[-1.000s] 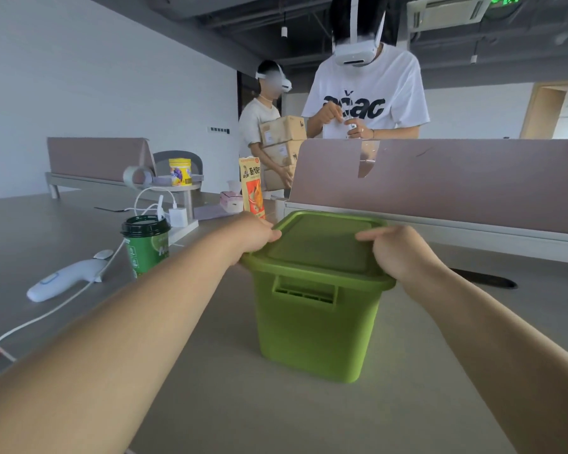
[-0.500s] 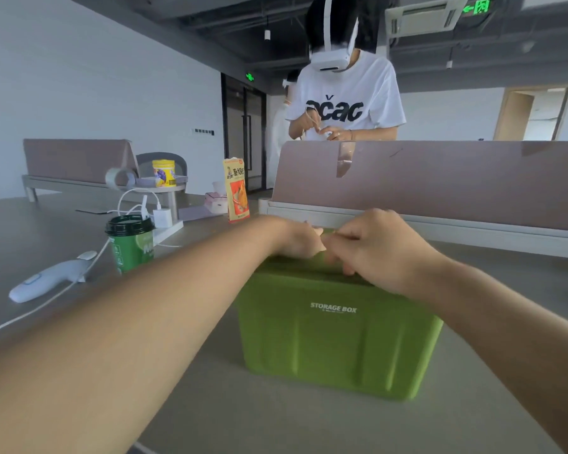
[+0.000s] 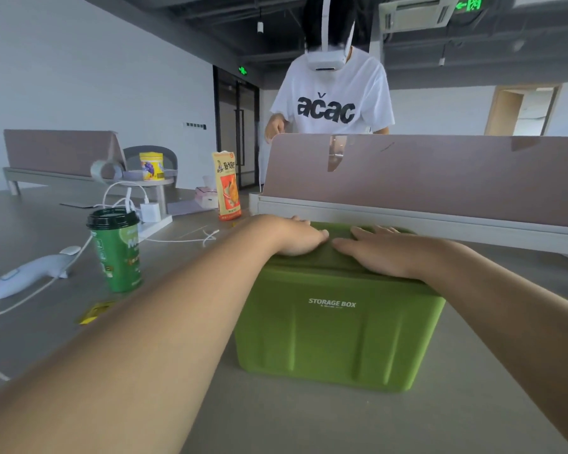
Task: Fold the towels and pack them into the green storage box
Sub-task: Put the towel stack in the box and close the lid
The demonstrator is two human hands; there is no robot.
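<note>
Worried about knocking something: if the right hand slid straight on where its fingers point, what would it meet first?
Likely the desk divider just behind the storage box lid, where the right hand lies flat; the gap is hard to judge.

**Grey desk: surface and contents**

Surface: matte grey desk top [image 3: 309, 421], bounded at the far side by a mauve divider panel [image 3: 440, 178].

- Green storage box [image 3: 338, 329]: centre, upright, lid on, "STORAGE BOX" lettering on the near wall.
- Green paper cup [image 3: 117, 253]: black lid, upright, left of the box and apart from it.
- White handheld controller [image 3: 23, 278]: lying flat, far left.
- Yellow wrapper [image 3: 94, 312]: flat, near the cup.
- White power strip [image 3: 154, 222]: behind the cup, charger plugged in.
- White cable [image 3: 174, 240]: loose, beside the strip.
- Orange snack bag [image 3: 227, 186]: standing upright, behind the box to its left.
- Pink tissue box [image 3: 205, 196]: just beside the bag.
</note>
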